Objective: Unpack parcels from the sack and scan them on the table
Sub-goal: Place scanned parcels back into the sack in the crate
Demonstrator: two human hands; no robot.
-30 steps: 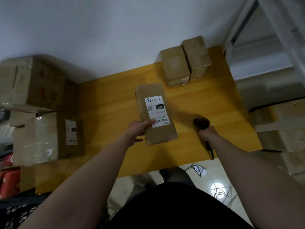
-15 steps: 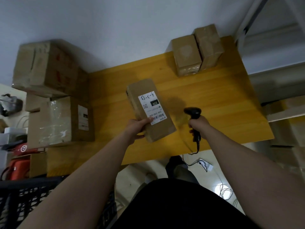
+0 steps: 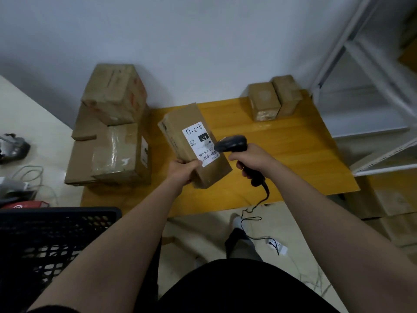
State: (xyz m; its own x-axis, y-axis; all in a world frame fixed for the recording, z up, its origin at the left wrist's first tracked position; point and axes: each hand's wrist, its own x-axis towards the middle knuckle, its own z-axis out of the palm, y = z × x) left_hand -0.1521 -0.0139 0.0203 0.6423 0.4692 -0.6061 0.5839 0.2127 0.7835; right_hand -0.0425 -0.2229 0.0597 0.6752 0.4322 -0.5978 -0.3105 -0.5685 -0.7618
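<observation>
At the middle of the frame we see the parcel [image 3: 178,125], a long brown carton, held tilted above the yellow desk [image 3: 304,154]. Its white label [image 3: 198,141] faces up. The left hand [image 3: 184,171] grips the carton's near end, with the fingers [image 3: 195,164] curled round it and the thumb resting at the label's lower edge. Just right of it, the right hand [image 3: 252,161] is wrapped round the handle of a black scanner [image 3: 232,143]. The scanner's head points at the barcode end of the label, close to it; we cannot tell whether it touches. The scanner's cable [image 3: 266,195] hangs off the desk's near edge toward the floor.

At the desk's far edge, right of centre, two small boxes [image 3: 264,101] stand side by side against the wall. Larger cartons [image 3: 112,93] are stacked at the desk's left end. A black mesh crate [image 3: 45,240] fills the lower left, and a white metal rack [image 3: 361,86] stands at the upper right.
</observation>
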